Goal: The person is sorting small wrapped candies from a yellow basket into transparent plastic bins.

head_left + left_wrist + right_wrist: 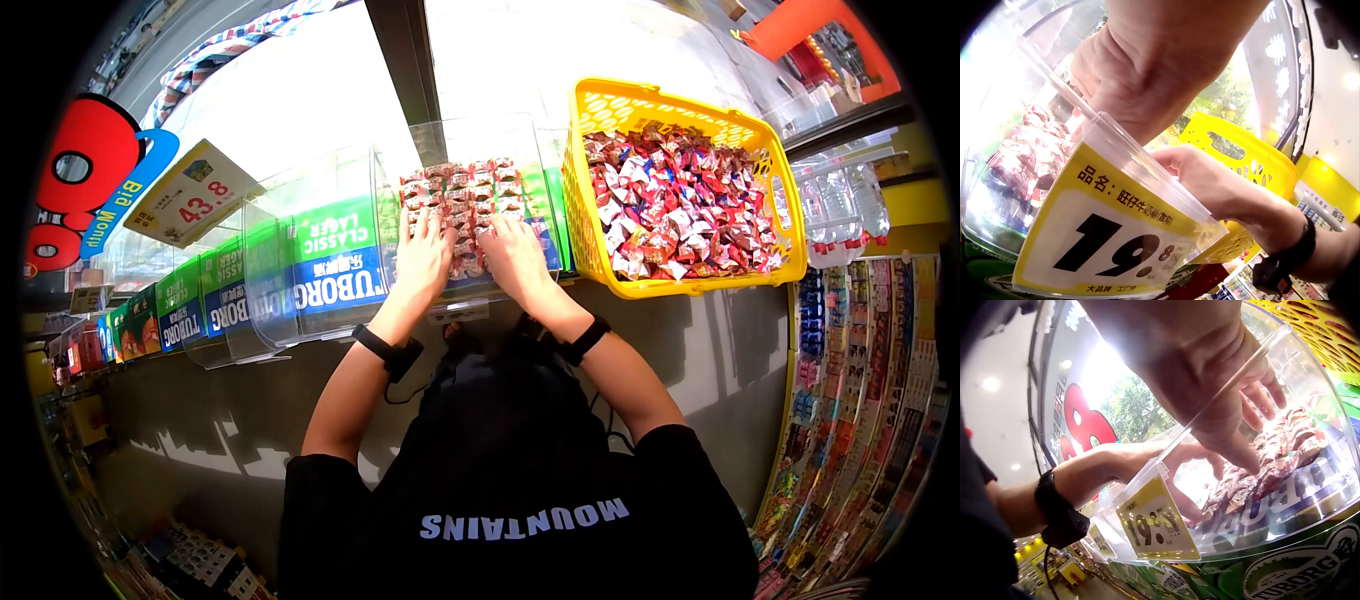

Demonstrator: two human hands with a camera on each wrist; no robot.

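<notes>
Wrapped candies (462,200) stand in tight rows inside a clear plastic bin (1262,352). My left hand (427,256) reaches in over the front wall, its fingers extended along the left side of the rows. Across from it, my right hand (516,258) is at the right side, fingertips at the candies. In the right wrist view, the right hand's fingers (1271,387) are spread and its thumb points down at the wrappers. There the left hand (1188,465) has thumb and forefinger apart beside the row. Neither hand shows a candy in its grip.
A yellow basket (700,287) heaped with wrapped candies stands right of the bin. Price cards (1104,231) hang on the bin's front wall. Green and blue beer cartons (335,250) line the left, behind other clear bins. Packed shelves (850,400) stand at the right.
</notes>
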